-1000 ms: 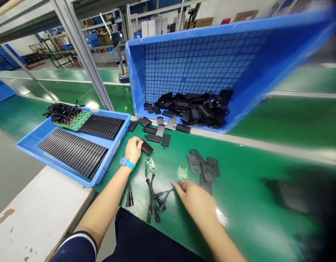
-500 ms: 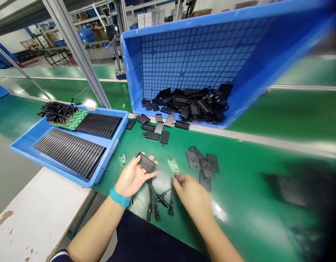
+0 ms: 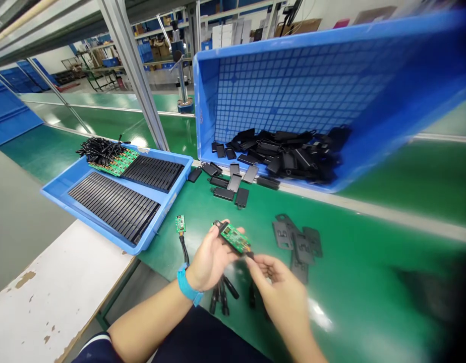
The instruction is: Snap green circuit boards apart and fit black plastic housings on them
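Green circuit board (image 3: 236, 238) lies over the black case (image 3: 219, 226) that my left grip (image 3: 212, 259) holds, fingers half-curled beneath; my right grip (image 3: 280, 285) pinches the board's cable (image 3: 250, 254) above the worktop (image 3: 346, 247).

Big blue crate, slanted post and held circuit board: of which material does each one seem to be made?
Big blue crate: probably moulded plastic, slightly glossy, judging by its even colour and gridded panel.
Slanted post: looks like bare metal, perhaps aluminium; silvery, with long straight grooves.
Circuit board: seems a rigid laminate with a shiny green coating; its exact base material I cannot tell.
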`<state>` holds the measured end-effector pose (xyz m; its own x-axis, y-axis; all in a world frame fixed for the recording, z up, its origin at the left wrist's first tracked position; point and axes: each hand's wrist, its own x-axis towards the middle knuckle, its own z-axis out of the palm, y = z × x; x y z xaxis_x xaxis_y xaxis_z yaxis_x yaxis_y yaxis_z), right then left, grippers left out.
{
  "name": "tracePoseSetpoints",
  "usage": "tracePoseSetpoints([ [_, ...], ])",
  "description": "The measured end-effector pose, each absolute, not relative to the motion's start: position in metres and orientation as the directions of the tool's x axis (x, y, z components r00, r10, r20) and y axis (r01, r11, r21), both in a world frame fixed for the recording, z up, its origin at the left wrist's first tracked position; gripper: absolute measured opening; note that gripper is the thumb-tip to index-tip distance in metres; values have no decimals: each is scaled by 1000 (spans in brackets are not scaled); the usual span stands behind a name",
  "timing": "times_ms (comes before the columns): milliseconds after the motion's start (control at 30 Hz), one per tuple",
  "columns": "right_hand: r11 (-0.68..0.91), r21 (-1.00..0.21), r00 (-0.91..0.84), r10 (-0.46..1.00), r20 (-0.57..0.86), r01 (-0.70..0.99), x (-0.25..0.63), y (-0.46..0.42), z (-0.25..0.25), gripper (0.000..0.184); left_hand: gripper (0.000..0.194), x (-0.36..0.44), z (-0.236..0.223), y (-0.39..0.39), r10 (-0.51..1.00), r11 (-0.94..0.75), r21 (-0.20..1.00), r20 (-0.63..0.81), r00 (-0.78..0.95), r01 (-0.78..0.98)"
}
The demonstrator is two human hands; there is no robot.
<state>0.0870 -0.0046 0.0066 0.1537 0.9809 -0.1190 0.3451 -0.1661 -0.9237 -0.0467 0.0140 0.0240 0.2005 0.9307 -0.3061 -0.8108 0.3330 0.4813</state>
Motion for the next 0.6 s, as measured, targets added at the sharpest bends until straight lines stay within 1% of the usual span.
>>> tracePoseSetpoints([
  [167,-210,-935,159,973,-170,284,82,-7,5,28,32,-41,26,10,954,280,551,-253,162,-787],
  [333,-287,-933,154,954,-258,217,80,-7,11,29,37,-35,22,9,964,224,692,-259,54,-686],
  [400,-307,-935,133,949,-287,179,80,-7,11,31,34,-32,18,9,968,192,734,-253,1,-652],
  [500,-328,-944,41,944,-327,24,78,-5,8,31,31,-31,12,12,970,146,764,-235,-59,-628],
  [567,-393,-916,-80,919,-387,-81,77,-5,8,31,31,-31,10,13,971,128,778,-224,-82,-615],
  [600,-417,-904,-120,906,-405,-97,77,-5,8,31,32,-32,9,14,970,124,783,-224,-90,-610],
])
